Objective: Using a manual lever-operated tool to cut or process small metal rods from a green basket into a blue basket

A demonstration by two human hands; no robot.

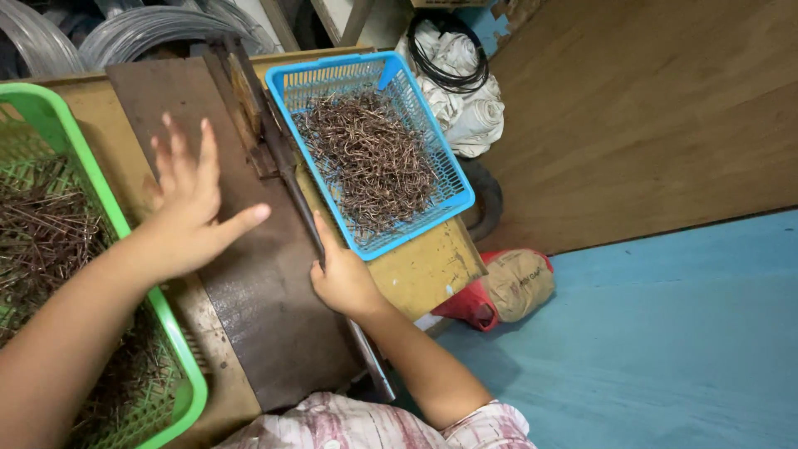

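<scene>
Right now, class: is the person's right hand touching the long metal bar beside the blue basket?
Touching. The head view shows the right hand wrapped on the metal bar, thumb lying along it, next to the blue basket.

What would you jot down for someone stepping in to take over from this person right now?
Left hand: open, fingers spread, over the dark flat metal plate, holding nothing.
Right hand: closed on the long metal lever bar along the plate's right edge.
Blue plastic mesh basket, right: a heap of bent brown wire pieces.
Green plastic mesh basket, left: straighter brown wire rods.
No wire visible on the plate; both baskets hold stock.
</scene>
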